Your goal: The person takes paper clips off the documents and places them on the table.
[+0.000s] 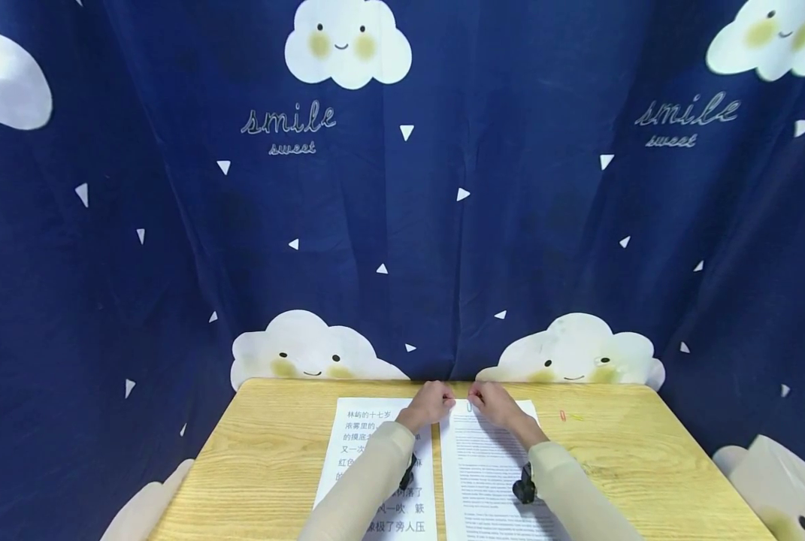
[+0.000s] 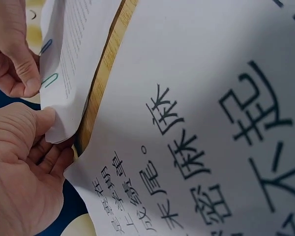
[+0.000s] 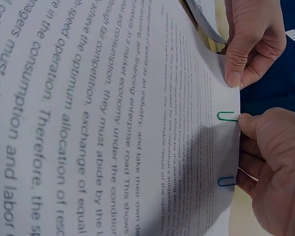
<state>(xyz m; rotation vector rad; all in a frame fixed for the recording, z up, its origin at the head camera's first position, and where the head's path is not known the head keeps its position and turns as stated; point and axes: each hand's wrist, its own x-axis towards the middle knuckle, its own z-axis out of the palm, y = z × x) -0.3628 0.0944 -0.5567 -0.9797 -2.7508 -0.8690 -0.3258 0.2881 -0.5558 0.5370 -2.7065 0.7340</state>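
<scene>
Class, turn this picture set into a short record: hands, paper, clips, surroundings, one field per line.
Left hand: pinches the English-printed paper at its top left corner
Right hand: pinches its top edge by the green clip
Also clipped on: blue clip
Loose on table: red clip; something yellow, too small to identify
Left of that paper: Chinese-printed sheet
Backdrop: blue curtain

Eng.-text sheets, top edge raised, w/ green clip, blue clip
</scene>
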